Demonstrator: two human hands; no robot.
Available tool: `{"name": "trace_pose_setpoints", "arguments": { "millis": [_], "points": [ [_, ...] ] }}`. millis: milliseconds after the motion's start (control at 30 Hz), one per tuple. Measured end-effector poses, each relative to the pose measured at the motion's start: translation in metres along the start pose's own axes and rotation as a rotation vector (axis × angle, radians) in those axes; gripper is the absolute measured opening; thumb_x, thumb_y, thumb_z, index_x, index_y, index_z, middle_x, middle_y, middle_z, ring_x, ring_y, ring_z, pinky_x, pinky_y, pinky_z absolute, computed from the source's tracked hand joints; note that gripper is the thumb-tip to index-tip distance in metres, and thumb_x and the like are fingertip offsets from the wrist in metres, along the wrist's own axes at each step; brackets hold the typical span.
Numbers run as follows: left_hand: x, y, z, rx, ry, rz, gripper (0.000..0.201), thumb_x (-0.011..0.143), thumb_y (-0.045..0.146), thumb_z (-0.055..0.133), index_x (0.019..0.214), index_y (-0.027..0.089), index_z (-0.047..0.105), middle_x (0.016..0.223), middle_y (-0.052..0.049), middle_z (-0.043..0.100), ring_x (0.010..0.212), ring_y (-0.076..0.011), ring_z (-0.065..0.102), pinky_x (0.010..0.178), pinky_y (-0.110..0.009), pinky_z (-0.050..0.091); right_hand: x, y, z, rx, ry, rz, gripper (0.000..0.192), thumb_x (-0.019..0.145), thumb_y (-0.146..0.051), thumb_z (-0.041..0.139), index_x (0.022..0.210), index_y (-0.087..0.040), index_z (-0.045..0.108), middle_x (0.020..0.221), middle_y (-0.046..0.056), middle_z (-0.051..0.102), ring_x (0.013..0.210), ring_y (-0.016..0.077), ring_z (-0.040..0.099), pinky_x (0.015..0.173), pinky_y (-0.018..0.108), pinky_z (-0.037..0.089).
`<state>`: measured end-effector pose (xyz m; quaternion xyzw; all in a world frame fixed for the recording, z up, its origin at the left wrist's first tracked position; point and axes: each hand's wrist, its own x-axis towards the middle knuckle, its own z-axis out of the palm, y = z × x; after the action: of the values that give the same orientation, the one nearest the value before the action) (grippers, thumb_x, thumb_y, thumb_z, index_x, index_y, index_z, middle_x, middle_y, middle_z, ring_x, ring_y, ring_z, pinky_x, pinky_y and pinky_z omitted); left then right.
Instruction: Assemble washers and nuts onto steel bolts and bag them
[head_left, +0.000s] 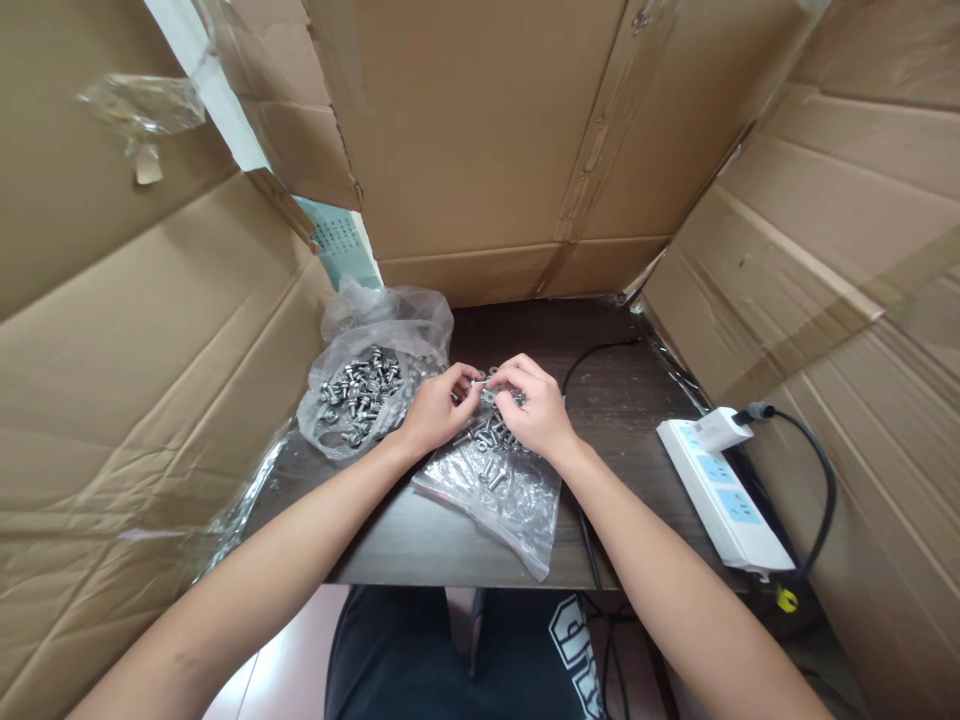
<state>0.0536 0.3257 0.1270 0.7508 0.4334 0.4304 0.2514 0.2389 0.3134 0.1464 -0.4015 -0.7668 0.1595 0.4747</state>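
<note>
My left hand (pixel 441 408) is closed in a pinch, with a small metal bolt (pixel 478 382) at its fingertips. Right beside it, my right hand (pixel 538 408) is also pinched, its fingertips meeting the bolt's other end; whatever small part they hold is hidden. Both hands are above a clear zip bag (pixel 517 515) lying flat. Loose bolts (pixel 491 435) and washers are heaped on the bag, partly under my right hand. To the left, an open plastic bag (pixel 334 345) holds many bolts with washers fitted (pixel 367 390).
Cardboard walls (pixel 480 130) surround the dark wooden table (pixel 622 400) on the left, back and right. A white power strip (pixel 720 500) with a plugged-in adapter (pixel 716 430) stands at the right. A black cable (pixel 589 350) runs across the table behind my right hand.
</note>
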Motion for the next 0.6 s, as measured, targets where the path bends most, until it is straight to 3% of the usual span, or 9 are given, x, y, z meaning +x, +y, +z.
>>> {"name": "trace_pose_setpoints", "arguments": {
  "millis": [133, 267, 367, 500, 600],
  "points": [
    [-0.0002, 0.0006, -0.0006, 0.020, -0.005, 0.008, 0.015, 0.096, 0.030, 0.059, 0.103, 0.019, 0.066, 0.074, 0.000, 0.069, 0.063, -0.0139, 0.064, 0.061, -0.023, 0.049, 0.0002, 0.0028, 0.0002, -0.059, -0.034, 0.093, 0.032, 0.082, -0.010, 0.055, 0.104, -0.022, 0.073, 0.103, 0.007, 0.068, 0.085, 0.0213, 0.065, 0.079, 0.034, 0.054],
    [-0.0003, 0.0000, -0.0009, 0.051, -0.006, 0.021, 0.012, 0.095, 0.029, 0.059, 0.101, 0.020, 0.064, 0.071, 0.002, 0.066, 0.060, -0.0133, 0.061, 0.060, -0.023, 0.046, 0.0001, 0.0019, 0.0003, -0.016, 0.022, 0.030, 0.021, 0.085, -0.012, 0.053, 0.086, -0.022, 0.072, 0.093, 0.006, 0.066, 0.083, 0.0206, 0.065, 0.077, 0.034, 0.054],
    [-0.0003, 0.0001, -0.0013, 0.058, -0.019, 0.028, 0.010, 0.094, 0.028, 0.059, 0.099, 0.020, 0.063, 0.071, 0.002, 0.066, 0.059, -0.0132, 0.060, 0.060, -0.024, 0.046, 0.0004, 0.0005, 0.0001, -0.020, 0.057, 0.019, 0.021, 0.085, -0.011, 0.053, 0.087, -0.023, 0.071, 0.091, 0.005, 0.067, 0.083, 0.0208, 0.065, 0.076, 0.033, 0.054],
    [-0.0007, 0.0002, -0.0012, 0.030, -0.052, 0.039, 0.010, 0.094, 0.028, 0.058, 0.099, 0.020, 0.062, 0.072, 0.002, 0.067, 0.059, -0.0131, 0.061, 0.060, -0.023, 0.046, -0.0005, 0.0033, 0.0019, -0.050, -0.016, 0.086, 0.025, 0.084, -0.012, 0.054, 0.099, -0.023, 0.072, 0.099, 0.005, 0.068, 0.083, 0.0200, 0.065, 0.075, 0.032, 0.053],
    [-0.0009, -0.0007, -0.0005, 0.011, -0.063, 0.041, 0.012, 0.095, 0.029, 0.057, 0.101, 0.020, 0.061, 0.073, 0.002, 0.066, 0.060, -0.0130, 0.062, 0.060, -0.023, 0.047, -0.0017, 0.0071, 0.0043, -0.097, -0.084, 0.118, 0.017, 0.086, -0.014, 0.055, 0.091, -0.022, 0.070, 0.099, 0.005, 0.067, 0.085, 0.0204, 0.065, 0.078, 0.034, 0.052]
  ]
}}
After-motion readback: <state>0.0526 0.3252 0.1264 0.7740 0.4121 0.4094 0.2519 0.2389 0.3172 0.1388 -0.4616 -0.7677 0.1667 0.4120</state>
